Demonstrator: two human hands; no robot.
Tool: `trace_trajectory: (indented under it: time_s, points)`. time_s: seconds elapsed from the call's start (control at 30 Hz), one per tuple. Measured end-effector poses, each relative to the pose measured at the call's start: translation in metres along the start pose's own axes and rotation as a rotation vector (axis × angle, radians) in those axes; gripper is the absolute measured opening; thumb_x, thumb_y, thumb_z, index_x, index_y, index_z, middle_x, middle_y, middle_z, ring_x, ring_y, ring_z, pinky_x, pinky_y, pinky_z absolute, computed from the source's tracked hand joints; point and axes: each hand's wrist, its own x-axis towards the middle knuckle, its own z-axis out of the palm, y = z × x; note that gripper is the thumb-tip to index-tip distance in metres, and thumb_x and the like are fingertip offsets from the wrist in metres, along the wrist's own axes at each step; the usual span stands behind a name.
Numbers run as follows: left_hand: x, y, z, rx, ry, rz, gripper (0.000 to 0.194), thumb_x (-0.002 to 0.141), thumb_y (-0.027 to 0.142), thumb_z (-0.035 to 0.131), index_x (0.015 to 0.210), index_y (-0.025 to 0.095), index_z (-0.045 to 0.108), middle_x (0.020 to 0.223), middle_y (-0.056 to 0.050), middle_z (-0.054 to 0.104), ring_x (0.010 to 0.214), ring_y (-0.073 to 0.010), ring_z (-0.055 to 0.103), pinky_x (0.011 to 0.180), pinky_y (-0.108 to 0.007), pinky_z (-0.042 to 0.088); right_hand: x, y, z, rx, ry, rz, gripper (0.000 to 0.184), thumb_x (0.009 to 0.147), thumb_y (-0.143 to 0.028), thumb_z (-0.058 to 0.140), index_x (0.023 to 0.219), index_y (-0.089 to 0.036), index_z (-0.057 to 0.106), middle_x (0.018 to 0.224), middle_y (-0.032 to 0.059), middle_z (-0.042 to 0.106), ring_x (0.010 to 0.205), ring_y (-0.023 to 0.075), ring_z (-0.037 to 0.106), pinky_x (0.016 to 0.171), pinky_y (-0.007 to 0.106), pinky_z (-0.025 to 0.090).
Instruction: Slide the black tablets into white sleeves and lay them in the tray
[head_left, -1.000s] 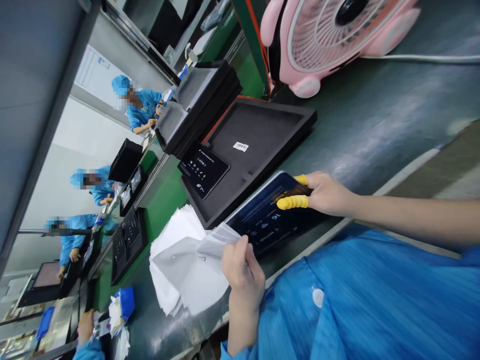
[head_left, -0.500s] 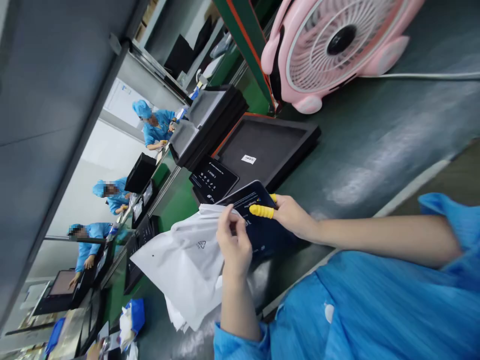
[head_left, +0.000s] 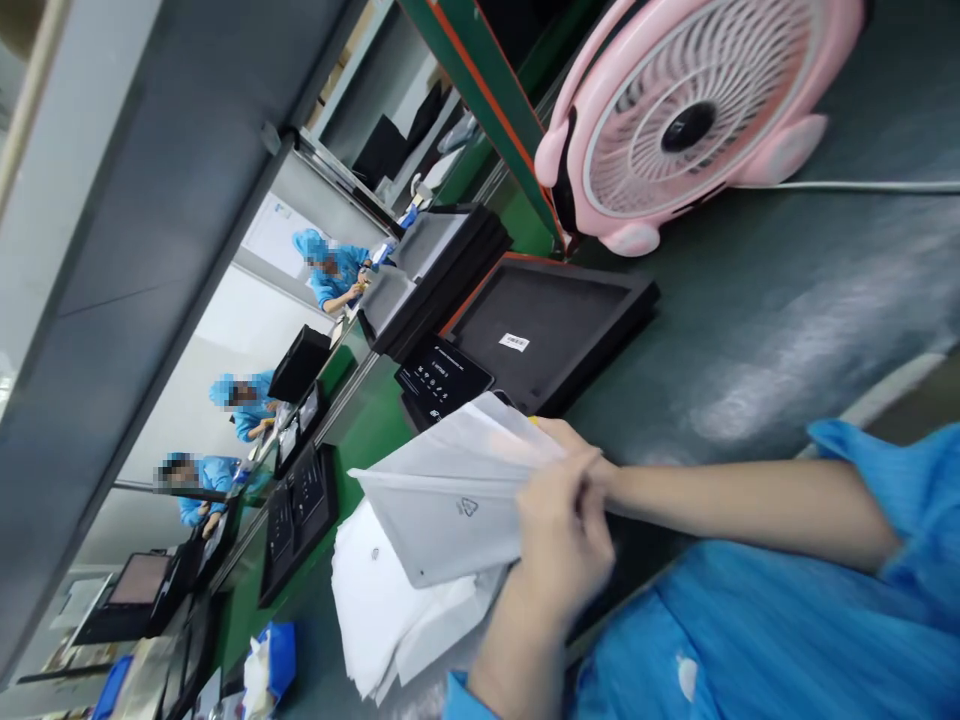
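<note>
My left hand (head_left: 562, 530) grips the near edge of a white plastic pouch (head_left: 457, 490) printed with a recycling mark. My right hand (head_left: 574, 440) lies just beyond it, its fingers pressed on the pouch's far end and a yellow finger cot barely showing. The dark printed box held earlier is hidden, and I cannot tell whether it sits inside the pouch. Below my hands lies a loose stack of white pouches (head_left: 382, 600). A matching dark printed box (head_left: 444, 380) rests by a black foam tray (head_left: 540, 330).
A pink desk fan (head_left: 690, 125) stands on the grey-green mat with its cord running right. Stacked foam trays (head_left: 435, 270) sit on the green bench beyond. Several co-workers in blue suits work along the line. A blue tissue box (head_left: 270, 675) sits at lower left.
The white pouch now covers the dark box that my right hand held. My hands have come closer together, and the view has turned slightly.
</note>
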Motion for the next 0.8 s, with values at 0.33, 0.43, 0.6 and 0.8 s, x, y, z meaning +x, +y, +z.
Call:
trace_trajectory:
  time_s: [0.33,0.43,0.6,0.8]
  points:
    - [0.020,-0.016,-0.113,0.177,0.377,-0.260,0.058,0.059,0.036,0.074,0.111,0.016,0.057,0.105,-0.011,0.062,0.099,-0.0240,0.057,0.085,-0.033,0.046,0.016,-0.078,-0.021,-0.510,-0.276,-0.275,0.022,0.060,-0.034,0.061,0.066,-0.012,0.061,0.062,-0.0017,0.058,0.066,0.0147,0.054,0.059,0.022,0.040]
    - [0.023,-0.025,-0.118,0.080,0.201,-0.542,0.035,0.056,0.042,0.071,0.073,0.012,0.065,0.071,-0.007,0.066,0.069,-0.0210,0.061,0.062,-0.028,0.048,0.026,-0.120,-0.016,-0.826,-0.393,-0.424,0.017,0.063,-0.027,0.062,0.070,-0.011,0.064,0.061,-0.0014,0.059,0.063,0.0126,0.054,0.056,0.020,0.038]
    - [0.017,-0.047,-0.080,-0.236,0.650,-0.612,0.034,0.055,0.040,0.071,0.072,0.012,0.064,0.070,-0.006,0.068,0.070,-0.0198,0.063,0.062,-0.027,0.050,0.044,-0.167,-0.017,-0.850,-0.576,-0.578,0.032,0.076,-0.027,0.059,0.105,-0.014,0.062,0.100,0.0032,0.065,0.093,0.0119,0.058,0.080,0.019,0.042]
    - [0.003,-0.076,-0.049,-0.496,0.831,-0.570,0.034,0.059,0.034,0.073,0.086,0.016,0.062,0.084,-0.005,0.068,0.083,-0.0191,0.064,0.075,-0.029,0.051,0.061,-0.175,-0.057,-1.208,-0.714,-0.655,0.025,0.054,-0.034,0.078,0.062,-0.014,0.067,0.126,0.0033,0.053,0.129,0.0209,0.034,0.104,0.027,0.029]
